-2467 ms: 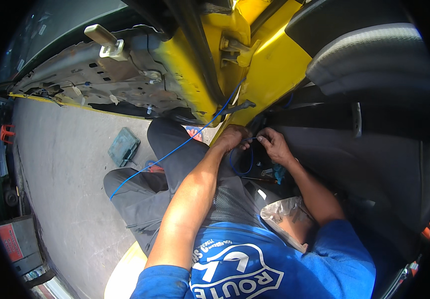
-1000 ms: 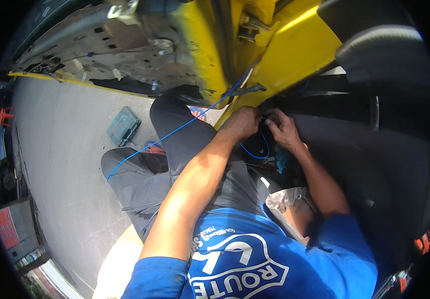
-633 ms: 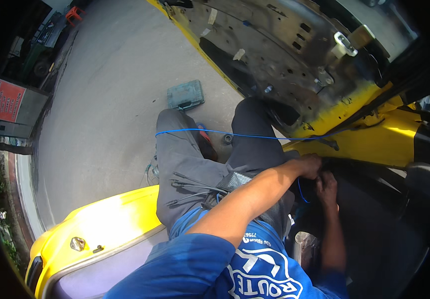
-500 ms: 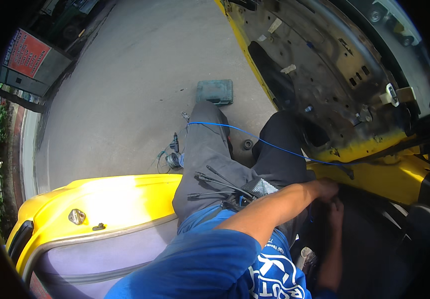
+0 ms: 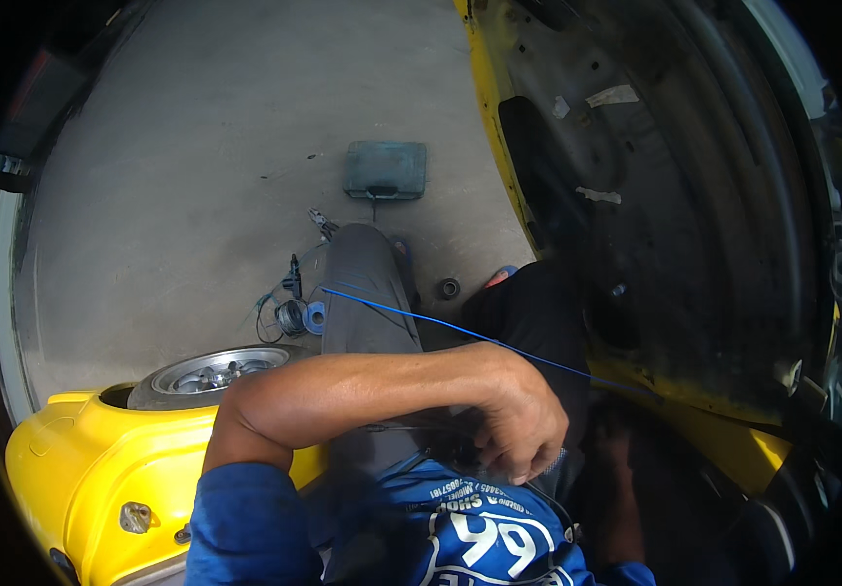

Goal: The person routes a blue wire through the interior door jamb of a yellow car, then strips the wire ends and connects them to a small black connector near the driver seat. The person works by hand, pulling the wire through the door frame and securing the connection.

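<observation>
My left hand [image 5: 523, 415] is over my lap, its fingers bent down and closed near dark cables [image 5: 372, 428] and a mesh-patterned item at my waist; whatever it grips is hidden. Deep in shadow to the right is my right hand [image 5: 614, 439], low beside the yellow sill; its fingers are too dark to read. A thin blue cable [image 5: 431, 319] runs from my left knee across my right thigh toward the open door.
A yellow car door [image 5: 487, 107] with its bare inner panel stands open at right. On the ground lie a dark green tool case [image 5: 385, 170], pliers [image 5: 322, 224], a wire coil [image 5: 290, 317] and a black ring-shaped part [image 5: 449, 288]. Left is a yellow body panel [image 5: 79, 459] with a wheel [image 5: 211, 374].
My left hand has come away from my right hand, moving left and down to my lap. My right hand stays in the shadow. The view has shifted, bringing the wheel into sight.
</observation>
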The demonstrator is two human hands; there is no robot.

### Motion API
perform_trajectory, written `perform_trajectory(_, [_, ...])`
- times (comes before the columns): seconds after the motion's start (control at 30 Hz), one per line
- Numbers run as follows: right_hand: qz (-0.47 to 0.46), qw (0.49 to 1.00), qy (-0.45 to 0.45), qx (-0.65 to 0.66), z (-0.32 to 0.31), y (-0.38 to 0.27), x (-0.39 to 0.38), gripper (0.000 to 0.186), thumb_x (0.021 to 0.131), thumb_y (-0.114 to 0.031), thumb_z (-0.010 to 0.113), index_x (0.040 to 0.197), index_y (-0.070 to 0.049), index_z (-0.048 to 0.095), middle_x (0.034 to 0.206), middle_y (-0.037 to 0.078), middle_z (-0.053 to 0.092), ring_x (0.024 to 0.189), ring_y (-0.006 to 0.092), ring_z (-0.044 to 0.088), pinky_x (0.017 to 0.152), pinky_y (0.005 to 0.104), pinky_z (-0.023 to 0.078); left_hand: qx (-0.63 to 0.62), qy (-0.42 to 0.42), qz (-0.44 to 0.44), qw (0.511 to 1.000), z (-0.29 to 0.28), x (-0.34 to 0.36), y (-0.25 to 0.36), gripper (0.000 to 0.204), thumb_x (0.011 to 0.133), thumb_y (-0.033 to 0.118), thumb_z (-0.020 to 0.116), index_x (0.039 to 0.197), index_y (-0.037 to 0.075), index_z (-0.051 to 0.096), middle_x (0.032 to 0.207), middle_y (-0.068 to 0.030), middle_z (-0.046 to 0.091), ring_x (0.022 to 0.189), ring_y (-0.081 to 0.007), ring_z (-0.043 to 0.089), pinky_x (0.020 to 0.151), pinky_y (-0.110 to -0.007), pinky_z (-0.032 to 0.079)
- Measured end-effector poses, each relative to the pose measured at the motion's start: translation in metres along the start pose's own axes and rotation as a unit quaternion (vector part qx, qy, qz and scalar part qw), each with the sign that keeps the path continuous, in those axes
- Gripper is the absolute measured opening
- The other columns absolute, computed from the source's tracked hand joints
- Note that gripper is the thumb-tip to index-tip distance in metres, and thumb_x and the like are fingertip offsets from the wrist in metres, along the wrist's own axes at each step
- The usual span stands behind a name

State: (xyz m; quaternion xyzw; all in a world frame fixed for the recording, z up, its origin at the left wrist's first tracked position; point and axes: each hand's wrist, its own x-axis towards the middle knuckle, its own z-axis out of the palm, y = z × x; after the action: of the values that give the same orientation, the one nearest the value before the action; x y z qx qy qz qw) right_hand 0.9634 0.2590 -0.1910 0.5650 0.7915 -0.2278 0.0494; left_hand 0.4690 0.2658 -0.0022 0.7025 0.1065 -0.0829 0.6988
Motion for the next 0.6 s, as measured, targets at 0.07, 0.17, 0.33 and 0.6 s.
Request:
perform_trajectory(0.07, [0.049,0.995,-0.088,0.0,-0.019,-0.005,0.005,0.04,0.094,-0.02,0.064,0.13,-0.002,0.066,0.129,0.024,0.068,0.122,0.0404,0.065,0.104,0.0463,0.051,0.061,-0.028,-0.141,0.988,0.034,-0.02,-0.021,0.023,0.091,0.018,0.069,0.106,0.003,0.078,0.098,-0.0106,0.077,0.086,-0.0253,0.075,0.072,-0.041,0.06])
perform_trajectory(0.17, [0.185,0.969,-0.162,-0.007,-0.044,-0.023,0.011,0.046,0.096,-0.02,0.064,0.139,-0.003,0.063,0.141,0.023,0.064,0.134,0.0379,0.06,0.113,0.0452,0.046,-0.115,-0.014,-0.035,0.993,0.034,-0.046,-0.092,0.023,0.097,0.016,0.06,0.112,0.003,0.072,0.087,-0.007,0.068,0.071,-0.021,0.067,0.061,-0.036,0.054])
perform_trajectory(0.33, [0.105,0.992,-0.051,0.055,-0.049,-0.046,0.021,0.047,0.092,-0.019,0.069,0.137,-0.006,0.063,0.132,0.02,0.067,0.123,0.0337,0.065,0.104,0.0448,0.05,-0.003,0.026,-0.276,0.961,0.022,-0.051,-0.189,0.024,0.096,0.015,0.054,0.098,0.002,0.074,0.086,-0.0095,0.073,0.072,-0.0191,0.071,0.057,-0.038,0.055])
perform_trajectory(0.6, [0.055,0.998,-0.016,-0.024,-0.042,-0.061,0.033,0.042,0.091,-0.008,0.066,0.134,-0.005,0.068,0.122,0.009,0.074,0.116,0.0233,0.066,0.101,0.0392,0.05,-0.048,0.145,-0.621,0.769,-0.027,0.122,-0.389,0.03,0.098,0.025,0.065,0.125,0.016,0.075,0.124,-0.0067,0.074,0.104,-0.033,0.073,0.079,-0.059,0.059])
